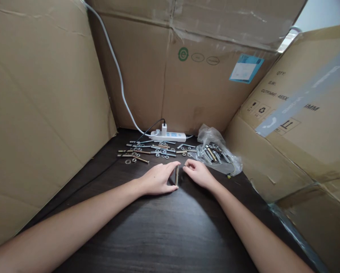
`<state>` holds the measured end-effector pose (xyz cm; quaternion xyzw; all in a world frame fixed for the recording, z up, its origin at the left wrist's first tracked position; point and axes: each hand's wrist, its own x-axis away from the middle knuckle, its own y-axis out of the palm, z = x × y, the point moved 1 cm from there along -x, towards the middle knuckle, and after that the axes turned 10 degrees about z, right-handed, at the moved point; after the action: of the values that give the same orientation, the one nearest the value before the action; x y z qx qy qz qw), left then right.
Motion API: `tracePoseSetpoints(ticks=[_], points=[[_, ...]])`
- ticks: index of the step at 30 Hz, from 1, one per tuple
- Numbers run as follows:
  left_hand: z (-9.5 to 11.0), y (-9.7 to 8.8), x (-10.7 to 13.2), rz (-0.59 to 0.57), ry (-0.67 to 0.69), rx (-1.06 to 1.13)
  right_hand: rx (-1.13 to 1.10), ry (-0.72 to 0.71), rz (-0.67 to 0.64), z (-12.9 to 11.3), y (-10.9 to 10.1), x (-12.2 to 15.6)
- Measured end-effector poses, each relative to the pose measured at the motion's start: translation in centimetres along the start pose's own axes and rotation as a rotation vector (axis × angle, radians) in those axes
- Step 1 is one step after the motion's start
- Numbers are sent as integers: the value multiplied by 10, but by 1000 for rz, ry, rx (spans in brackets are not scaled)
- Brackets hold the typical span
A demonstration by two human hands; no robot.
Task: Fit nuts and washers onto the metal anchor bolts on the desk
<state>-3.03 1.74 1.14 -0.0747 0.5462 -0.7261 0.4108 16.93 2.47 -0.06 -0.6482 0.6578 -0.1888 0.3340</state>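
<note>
My left hand (160, 177) holds a slim metal bolt (177, 176) lengthwise, its ends between the thumb and the fingertips. Just to the right, apart from the bolt, my right hand (198, 174) has its fingers curled in and pinched; whatever may be between them is too small to make out. Beyond both hands lie rows of loose metal parts: bolts and sleeves (141, 159), nuts and flat washers (128, 162). A clear plastic bag (234, 161) of more bolts (212, 154) lies behind my right hand.
A white power strip (175, 136) with a plugged-in charger (164, 129) sits at the back. A white cable (117, 64) and a thin black cable (97, 177) run on the left. Cardboard boxes (141, 76) wall in the dark wooden table (164, 235) on three sides.
</note>
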Motion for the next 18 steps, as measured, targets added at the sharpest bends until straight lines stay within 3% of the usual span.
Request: tracePoseSetpoints(ticks=[3,6,18], points=[[0,0,0,13,16,17,-333,-19,48,-7,7,1],[-2,1,-1,24,12,32,-460,-53,75,-12,14,4],[-15,11,2,-11,46,34,-318,-165,85,-7,22,12]])
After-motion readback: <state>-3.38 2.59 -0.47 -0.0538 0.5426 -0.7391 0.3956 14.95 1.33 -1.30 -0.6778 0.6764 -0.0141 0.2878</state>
